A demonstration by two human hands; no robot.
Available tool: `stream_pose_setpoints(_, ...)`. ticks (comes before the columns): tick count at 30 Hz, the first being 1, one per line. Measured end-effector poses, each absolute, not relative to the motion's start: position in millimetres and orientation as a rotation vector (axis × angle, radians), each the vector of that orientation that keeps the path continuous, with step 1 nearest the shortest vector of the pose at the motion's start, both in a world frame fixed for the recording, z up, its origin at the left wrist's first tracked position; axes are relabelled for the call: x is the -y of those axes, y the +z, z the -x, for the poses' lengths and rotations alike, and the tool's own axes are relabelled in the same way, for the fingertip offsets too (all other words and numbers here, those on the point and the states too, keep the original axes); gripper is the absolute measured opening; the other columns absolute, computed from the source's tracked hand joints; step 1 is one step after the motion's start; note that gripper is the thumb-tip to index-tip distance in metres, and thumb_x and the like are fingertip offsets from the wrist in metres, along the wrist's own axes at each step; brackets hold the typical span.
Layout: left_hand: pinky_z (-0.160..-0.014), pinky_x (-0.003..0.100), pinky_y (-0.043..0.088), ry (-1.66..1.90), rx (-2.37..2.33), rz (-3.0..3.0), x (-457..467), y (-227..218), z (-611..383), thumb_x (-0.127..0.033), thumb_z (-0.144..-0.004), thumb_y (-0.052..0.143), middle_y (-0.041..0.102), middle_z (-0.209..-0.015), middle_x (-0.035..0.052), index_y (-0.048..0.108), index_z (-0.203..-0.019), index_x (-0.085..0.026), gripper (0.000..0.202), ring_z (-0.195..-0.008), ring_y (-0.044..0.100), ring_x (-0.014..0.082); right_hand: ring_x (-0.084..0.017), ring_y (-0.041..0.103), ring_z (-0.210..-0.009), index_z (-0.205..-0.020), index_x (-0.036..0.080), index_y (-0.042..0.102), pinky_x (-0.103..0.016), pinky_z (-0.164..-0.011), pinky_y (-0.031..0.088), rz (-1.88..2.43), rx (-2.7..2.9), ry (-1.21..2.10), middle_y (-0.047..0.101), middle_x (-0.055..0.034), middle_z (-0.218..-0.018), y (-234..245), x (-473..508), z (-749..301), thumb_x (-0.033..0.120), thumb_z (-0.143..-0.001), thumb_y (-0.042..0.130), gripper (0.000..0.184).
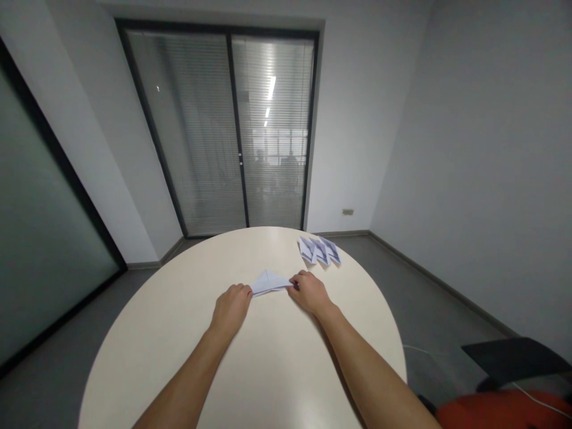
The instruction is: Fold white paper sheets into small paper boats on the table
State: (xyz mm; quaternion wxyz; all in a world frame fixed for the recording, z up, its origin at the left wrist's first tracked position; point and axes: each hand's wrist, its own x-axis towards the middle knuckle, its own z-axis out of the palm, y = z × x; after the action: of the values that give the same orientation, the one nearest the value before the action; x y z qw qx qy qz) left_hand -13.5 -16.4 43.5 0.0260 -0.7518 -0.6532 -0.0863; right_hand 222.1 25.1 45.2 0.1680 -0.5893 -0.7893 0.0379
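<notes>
A folded sheet of paper [269, 281], white and roughly triangular with its peak pointing away from me, is at the middle of the round table. My left hand [232, 304] pinches its left corner, fingers closed. At the opposite corner my right hand [309, 291] grips the paper between thumb and fingers. A crease runs down from the peak, and the near edge shows more than one layer. Beyond my right hand lie several folded paper pieces [320, 251], overlapping in a row.
The round cream table [179, 333] fills the foreground. To the right stands a chair with a red seat [500, 411] and a black back [518, 357]. Glass doors with blinds [214, 131] are behind the table. A thin cable [417, 349] runs near the table's right edge.
</notes>
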Motion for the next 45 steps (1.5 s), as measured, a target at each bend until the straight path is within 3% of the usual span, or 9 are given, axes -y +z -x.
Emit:
stream_pose_setpoints(9,-0.082,0.028,0.046,-0.289,2.03,2.314,16.0,41.1,13.6,-0.028,-0.103,0.042,0.072,-0.105,0.0068,0.069,-0.102,-0.021,0.029,-0.102,0.065,0.0209,-0.022,0.064,-0.109,-0.116,0.023,0.074,-0.028,-0.088,0.045,1.672,2.161,0.201,0.072,-0.0075,-0.114,40.4,-27.4,-224.9,0.033,-0.096,0.052,0.031)
stream_pose_setpoints(15,-0.079,0.03,0.048,-0.301,2.071,2.285,16.4,43.1,12.0,-0.028,-0.103,0.04,0.074,-0.102,0.0077,0.07,-0.104,-0.021,0.031,-0.098,0.068,0.0221,-0.02,0.065,-0.11,-0.121,0.026,0.073,-0.026,-0.088,0.045,1.632,2.165,0.165,0.071,-0.0058,-0.119,37.9,-31.1,-225.2,0.023,-0.097,0.048,0.035)
stream_pose_setpoints(29,-0.074,0.028,0.046,-0.473,2.189,2.219,13.3,36.3,9.8,-0.031,-0.103,0.04,0.077,-0.099,0.0074,0.066,-0.117,-0.024,0.03,-0.089,0.072,0.0212,-0.021,0.065,-0.115,-0.12,0.026,0.073,-0.029,-0.099,0.046,1.528,2.048,0.128,0.074,-0.0016,-0.123,39.1,-37.1,-226.9,0.021,-0.098,0.05,0.032)
stream_pose_setpoints(36,-0.07,0.027,0.043,-0.646,2.241,2.292,15.2,35.9,3.3,-0.025,-0.099,0.047,0.078,-0.098,0.0048,0.059,-0.129,-0.026,0.032,-0.087,0.073,0.0197,-0.017,0.062,-0.12,-0.122,0.022,0.071,-0.028,-0.105,0.044,1.336,2.011,0.075,0.071,-0.0036,-0.127,43.7,-36.8,-225.0,0.008,-0.095,0.044,0.04)
stream_pose_setpoints(45,-0.075,0.026,0.044,-0.746,2.267,2.345,17.7,37.7,-2.8,-0.025,-0.094,0.059,0.078,-0.107,0.0017,0.055,-0.133,-0.026,0.04,-0.097,0.072,0.0186,-0.02,0.067,-0.108,-0.124,0.022,0.07,-0.034,-0.096,0.052,1.038,2.015,-0.048,0.073,-0.0081,-0.118,37.5,-38.8,-219.2,0.007,-0.093,0.049,0.04)
